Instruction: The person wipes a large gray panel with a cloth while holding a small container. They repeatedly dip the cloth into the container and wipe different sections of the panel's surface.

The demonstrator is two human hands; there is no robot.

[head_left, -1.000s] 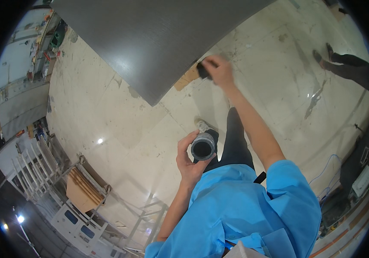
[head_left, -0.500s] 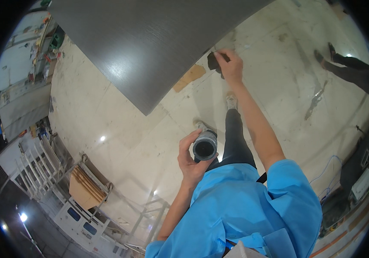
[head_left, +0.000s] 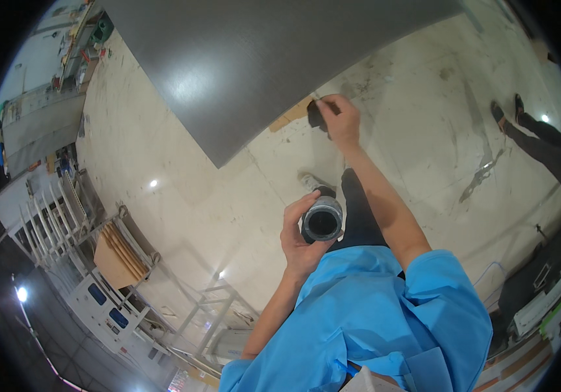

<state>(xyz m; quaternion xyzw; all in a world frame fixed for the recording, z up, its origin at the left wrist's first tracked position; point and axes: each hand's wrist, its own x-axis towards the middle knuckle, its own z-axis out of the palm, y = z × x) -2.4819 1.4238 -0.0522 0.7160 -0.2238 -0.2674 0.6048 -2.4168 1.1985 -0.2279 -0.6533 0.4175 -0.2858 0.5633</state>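
Note:
My left hand (head_left: 298, 240) is wrapped round a dark grey open-topped cylinder (head_left: 324, 224), like a can or cup, in front of my waist. Its round mouth faces up toward me, and the inside looks black. Farther off, my right arm reaches out over the floor. My right hand (head_left: 344, 124) pinches a crumpled black piece (head_left: 317, 117), which looks like a cloth. This piece hangs beside the right edge of a large dark grey panel (head_left: 247, 72) with a glossy top; I cannot tell whether they touch.
A brown flat piece (head_left: 290, 116) shows by the panel's edge. At left stand a white-barred rack (head_left: 51, 222) and a cart of brown boards (head_left: 122, 256). Another person's legs (head_left: 542, 144) are at right. A metal frame (head_left: 212, 313) stands lower left.
My right hand has moved left with the black piece, closer to the panel's edge. My left hand and the cylinder sit slightly farther right. The whole view has shifted a little.

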